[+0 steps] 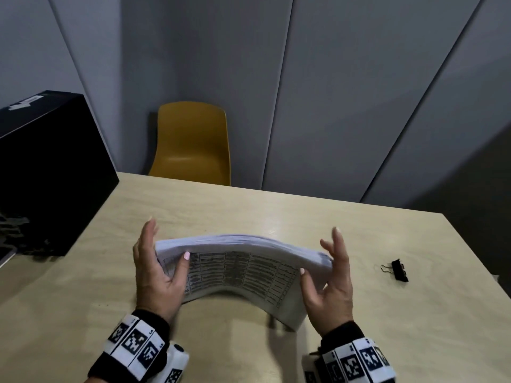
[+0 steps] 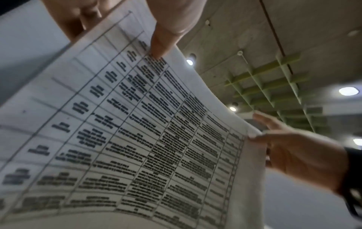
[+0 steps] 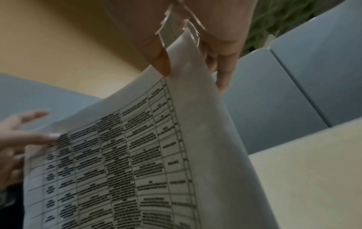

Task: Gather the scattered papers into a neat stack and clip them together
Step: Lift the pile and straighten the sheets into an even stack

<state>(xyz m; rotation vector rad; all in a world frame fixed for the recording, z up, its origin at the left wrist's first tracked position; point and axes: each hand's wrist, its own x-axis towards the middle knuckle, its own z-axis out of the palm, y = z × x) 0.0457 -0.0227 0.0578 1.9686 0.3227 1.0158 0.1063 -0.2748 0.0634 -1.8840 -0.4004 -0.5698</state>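
Observation:
A stack of printed papers point(image 1: 240, 272) with a table grid on its front sheet stands on its lower edge on the table, bowed upward in the middle. My left hand point(image 1: 150, 261) pinches its left side, thumb point(image 2: 160, 45) on the front sheet and fingers behind. My right hand point(image 1: 336, 272) pinches the right side the same way, thumb point(image 3: 158, 58) in front. Both wrist views are filled by the front sheet point(image 2: 137, 139) point(image 3: 137, 170). A black binder clip point(image 1: 398, 270) lies on the table, to the right of my right hand and apart from it.
The beige table point(image 1: 387, 327) runs to a far edge near a yellow chair point(image 1: 193, 145). A large black box point(image 1: 47, 172) stands on the table's left side. Grey wall panels close off the back.

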